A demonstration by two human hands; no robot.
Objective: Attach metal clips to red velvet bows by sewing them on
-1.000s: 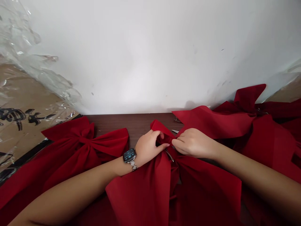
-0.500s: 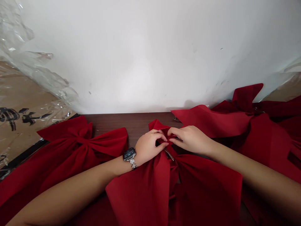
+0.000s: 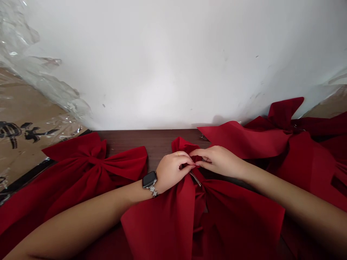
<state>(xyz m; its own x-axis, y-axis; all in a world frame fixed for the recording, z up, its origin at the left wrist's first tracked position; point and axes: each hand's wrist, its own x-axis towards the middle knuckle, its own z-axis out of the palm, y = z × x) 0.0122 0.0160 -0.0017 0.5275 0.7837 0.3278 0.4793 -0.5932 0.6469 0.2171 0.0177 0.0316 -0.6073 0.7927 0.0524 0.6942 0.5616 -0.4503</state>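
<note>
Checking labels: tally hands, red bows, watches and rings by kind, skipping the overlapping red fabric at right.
Hands: 2 (left hand, right hand)
Red bows: 2 (held bow, bow at far left)
Watches: 1 (wristwatch)
Rings: 1 (gold-coloured ring)
Total: 6

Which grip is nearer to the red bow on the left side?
Left. The left grip is just right of the red bow, pinching the middle cloth; the right grip is farther right, past the left one, touching that same cloth.
</note>
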